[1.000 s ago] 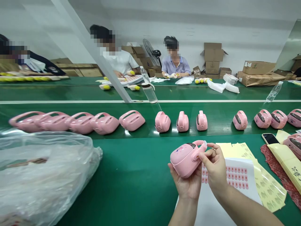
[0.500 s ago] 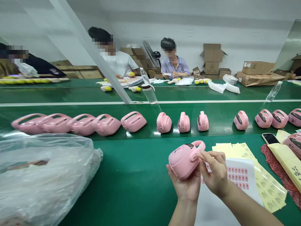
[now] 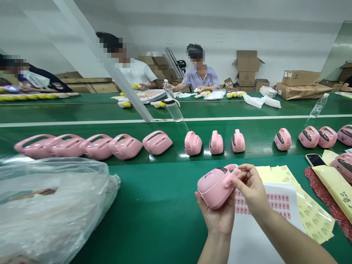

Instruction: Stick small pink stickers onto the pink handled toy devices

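Observation:
My left hand (image 3: 218, 216) cups a pink toy case (image 3: 213, 185) with a handle from underneath, just above the green table. My right hand (image 3: 251, 189) is pinched against the case's handle end, fingers pressed together on it; whether a sticker is between them I cannot make out. Below both hands lies a white sheet of small red stickers (image 3: 277, 203). Yellow backing sheets (image 3: 310, 216) lie to the right of it.
A row of pink cases (image 3: 156, 142) stands on the green conveyor belt (image 3: 258, 148), more at the right (image 3: 309, 136). A clear plastic bag (image 3: 49, 205) fills the left foreground. A phone (image 3: 315, 160) lies at right. Other people work at the far table, with bottles (image 3: 174, 108) and cardboard boxes (image 3: 249, 64).
My right hand's fingers shifted along the case's handle end and pinch there now. The case stays in my left hand. The belt's cases drifted slightly right.

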{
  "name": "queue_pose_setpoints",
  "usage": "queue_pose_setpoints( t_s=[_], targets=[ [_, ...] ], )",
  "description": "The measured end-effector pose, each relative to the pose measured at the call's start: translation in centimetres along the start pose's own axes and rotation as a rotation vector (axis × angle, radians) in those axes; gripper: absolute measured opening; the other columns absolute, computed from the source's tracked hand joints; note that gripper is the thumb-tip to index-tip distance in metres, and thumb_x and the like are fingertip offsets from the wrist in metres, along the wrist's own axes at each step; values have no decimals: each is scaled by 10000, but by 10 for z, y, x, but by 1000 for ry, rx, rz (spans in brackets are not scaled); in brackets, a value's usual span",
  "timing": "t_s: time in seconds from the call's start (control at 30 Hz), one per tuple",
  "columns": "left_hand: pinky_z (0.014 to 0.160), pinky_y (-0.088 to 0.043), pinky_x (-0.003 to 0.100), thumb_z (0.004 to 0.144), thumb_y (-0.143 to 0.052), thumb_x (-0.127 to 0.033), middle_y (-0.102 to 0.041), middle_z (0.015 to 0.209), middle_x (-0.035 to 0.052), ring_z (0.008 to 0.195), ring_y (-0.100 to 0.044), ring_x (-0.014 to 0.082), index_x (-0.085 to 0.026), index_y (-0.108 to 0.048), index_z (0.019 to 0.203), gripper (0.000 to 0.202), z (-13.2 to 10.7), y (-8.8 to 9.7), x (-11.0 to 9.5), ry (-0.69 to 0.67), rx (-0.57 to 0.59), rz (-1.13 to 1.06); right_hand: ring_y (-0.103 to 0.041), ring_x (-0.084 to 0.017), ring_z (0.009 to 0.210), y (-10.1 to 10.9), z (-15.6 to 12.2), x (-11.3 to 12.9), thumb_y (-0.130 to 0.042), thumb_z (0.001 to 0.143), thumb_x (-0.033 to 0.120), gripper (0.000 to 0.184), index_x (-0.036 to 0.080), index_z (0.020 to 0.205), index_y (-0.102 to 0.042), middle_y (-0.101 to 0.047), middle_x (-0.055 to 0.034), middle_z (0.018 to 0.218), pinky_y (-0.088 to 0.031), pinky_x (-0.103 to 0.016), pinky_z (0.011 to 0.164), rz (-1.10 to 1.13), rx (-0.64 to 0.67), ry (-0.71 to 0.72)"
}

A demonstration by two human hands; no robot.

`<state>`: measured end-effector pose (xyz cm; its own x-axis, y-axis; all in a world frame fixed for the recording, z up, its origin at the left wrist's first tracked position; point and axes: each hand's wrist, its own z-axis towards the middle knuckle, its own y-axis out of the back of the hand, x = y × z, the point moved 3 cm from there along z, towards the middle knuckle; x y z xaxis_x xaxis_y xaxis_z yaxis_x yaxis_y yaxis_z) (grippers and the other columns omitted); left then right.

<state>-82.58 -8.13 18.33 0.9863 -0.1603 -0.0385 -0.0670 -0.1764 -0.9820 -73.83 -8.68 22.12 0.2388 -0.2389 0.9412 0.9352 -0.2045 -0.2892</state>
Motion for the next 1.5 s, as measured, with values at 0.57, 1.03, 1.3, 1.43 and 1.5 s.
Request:
queue_pose_setpoints(
  t_s=[0.57,1.03,1.3,1.43,1.5],
  targets=[
    [814,-533,335,844,-382,-563,-647,1064,183,970,-648,249,-116,-259,1381,709,-2,5,4,106,-31,-42,-579,-152,630,0,-5,19,-554,776,124,229,224,978,-510,-659,14,707,-460,-287,607,-459,-49,401],
    [905,-490,377,781,-531,-485,-633,1174,153,1052,-615,279,-199,-417,1305,608,3,21,-4,146,56,14,-499,-277,1172,11,2,4,-530,851,371,651,173,1405,-253,-525,-157,1273,-436,-446,926,-735,79,388],
    [892,-511,428,693,-666,-378,-643,1187,109,1071,-611,283,-233,-373,1312,700,9,32,-32,-37,149,118,-625,-223,907,54,23,-53,-458,790,83,529,185,1304,-387,-563,-133,1093,-510,-462,830,-758,183,212],
    [893,-511,428,684,-682,-396,-650,1173,108,1077,-606,285,-231,-397,1300,698,11,31,-38,-61,79,137,-597,-254,905,51,11,-85,-380,739,-30,651,176,1356,-360,-572,-146,1039,-533,-446,748,-1017,281,450],
    [892,-513,416,682,-681,-401,-655,1171,110,1084,-602,284,-224,-408,1298,697,10,29,-36,-61,50,132,-591,-245,882,48,4,-96,-327,780,-33,661,212,1394,-316,-570,-134,1011,-539,-427,726,-1040,261,551]
  ],
)
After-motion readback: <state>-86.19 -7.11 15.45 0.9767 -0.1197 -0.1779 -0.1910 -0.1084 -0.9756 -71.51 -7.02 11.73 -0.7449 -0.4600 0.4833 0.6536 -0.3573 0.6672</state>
